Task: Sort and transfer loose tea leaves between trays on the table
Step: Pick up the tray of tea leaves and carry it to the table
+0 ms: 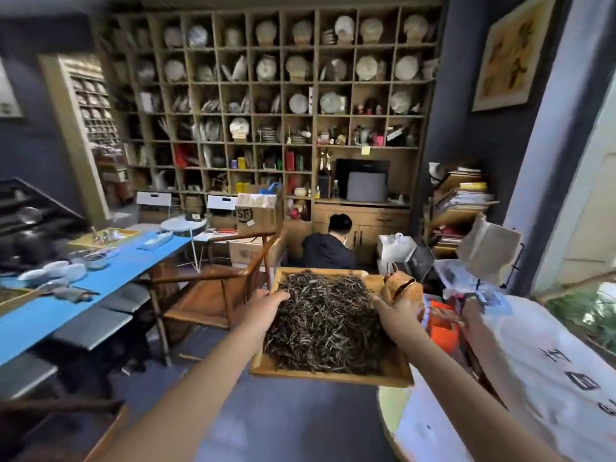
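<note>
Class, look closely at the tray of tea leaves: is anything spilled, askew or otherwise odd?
The wooden tray is held in the air by both hands, not resting on a table. The tea leaves are heaped to its left edge. No spill shows.

Rectangular wooden tray [328, 375] with a low raised rim, pale bamboo colour, lifted off any surface and gripped at its left and right long edges. Heap of loose tea leaves [325, 315], dark brown wiry strands with paler tips, covers most of the tray floor, piled from far edge to near edge. Bare wood shows along the near edge and far right corner.
</note>
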A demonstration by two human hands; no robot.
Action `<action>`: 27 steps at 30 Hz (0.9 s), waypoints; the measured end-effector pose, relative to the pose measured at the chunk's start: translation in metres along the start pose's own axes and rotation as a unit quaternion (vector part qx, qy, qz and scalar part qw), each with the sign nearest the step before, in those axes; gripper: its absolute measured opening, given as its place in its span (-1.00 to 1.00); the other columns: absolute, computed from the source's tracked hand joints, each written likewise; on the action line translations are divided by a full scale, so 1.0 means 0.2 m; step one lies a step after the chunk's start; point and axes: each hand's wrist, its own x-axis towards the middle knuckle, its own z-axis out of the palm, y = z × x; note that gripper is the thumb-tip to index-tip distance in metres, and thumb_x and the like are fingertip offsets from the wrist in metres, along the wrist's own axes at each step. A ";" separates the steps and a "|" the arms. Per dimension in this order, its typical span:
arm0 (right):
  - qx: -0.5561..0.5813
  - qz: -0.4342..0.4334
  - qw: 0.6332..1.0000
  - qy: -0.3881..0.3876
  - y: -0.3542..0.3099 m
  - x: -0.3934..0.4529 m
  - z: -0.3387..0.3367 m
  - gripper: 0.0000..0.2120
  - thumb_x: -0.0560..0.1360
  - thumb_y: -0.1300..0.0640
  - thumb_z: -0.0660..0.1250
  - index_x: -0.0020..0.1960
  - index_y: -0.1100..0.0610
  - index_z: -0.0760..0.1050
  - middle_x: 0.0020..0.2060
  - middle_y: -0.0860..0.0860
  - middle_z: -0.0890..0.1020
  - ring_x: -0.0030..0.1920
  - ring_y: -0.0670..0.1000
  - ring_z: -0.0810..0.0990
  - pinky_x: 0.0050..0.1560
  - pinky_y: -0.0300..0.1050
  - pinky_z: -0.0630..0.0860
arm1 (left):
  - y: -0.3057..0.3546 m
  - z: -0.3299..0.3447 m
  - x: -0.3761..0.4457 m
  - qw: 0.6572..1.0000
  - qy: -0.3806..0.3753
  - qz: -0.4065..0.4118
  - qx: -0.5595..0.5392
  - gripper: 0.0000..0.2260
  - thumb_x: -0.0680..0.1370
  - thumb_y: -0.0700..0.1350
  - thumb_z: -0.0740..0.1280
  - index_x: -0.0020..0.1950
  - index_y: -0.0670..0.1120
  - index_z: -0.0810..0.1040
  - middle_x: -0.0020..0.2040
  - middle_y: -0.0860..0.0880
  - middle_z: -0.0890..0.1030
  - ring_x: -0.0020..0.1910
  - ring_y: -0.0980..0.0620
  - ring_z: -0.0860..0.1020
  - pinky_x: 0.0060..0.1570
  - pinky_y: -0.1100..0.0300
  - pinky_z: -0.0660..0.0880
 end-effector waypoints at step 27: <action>-0.018 -0.099 0.950 -0.296 -1.13 1.05 1.98 -0.26 0.44 -0.11 0.33 0.42 0.24 0.09 0.34 0.15 0.39 0.29 0.15 0.41 0.31 -0.01 0.33 | 0.14 -1.49 1.56 0.968 0.241 -0.061 -0.020 -0.50 0.47 0.08 0.36 0.31 -0.15 0.39 0.28 -0.14 0.46 0.11 -0.10 0.42 0.02 0.06 0.33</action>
